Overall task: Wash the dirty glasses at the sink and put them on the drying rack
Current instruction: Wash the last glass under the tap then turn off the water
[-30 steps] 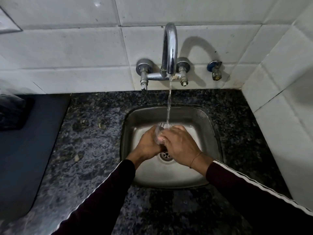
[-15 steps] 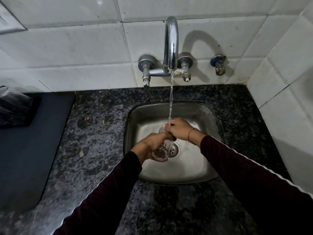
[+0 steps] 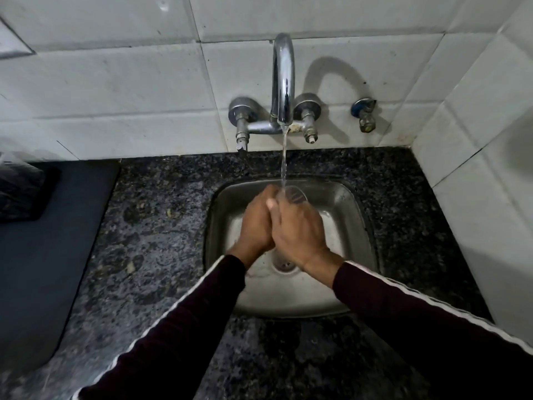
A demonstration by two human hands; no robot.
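A clear glass [image 3: 294, 194] is held over the steel sink [image 3: 354, 226], its open rim up under the stream from the chrome tap [image 3: 284, 79]. My left hand [image 3: 257, 223] and my right hand [image 3: 298, 229] press together side by side around the glass, fingers curled round it. Only the rim and upper wall of the glass show above my fingers; the rest is hidden by both hands. Water runs into the glass.
Speckled dark granite counter [image 3: 155, 241] surrounds the sink. A dark mat [image 3: 43, 255] lies at the left with a clear plastic-wrapped thing [image 3: 17, 186] on it. White tiled walls stand behind and close on the right. A small valve [image 3: 364, 114] sticks out right of the tap.
The glass was tipped with its bottom toward me half a second ago; now it stands rim-up under the stream, and both hands have closed together around it.
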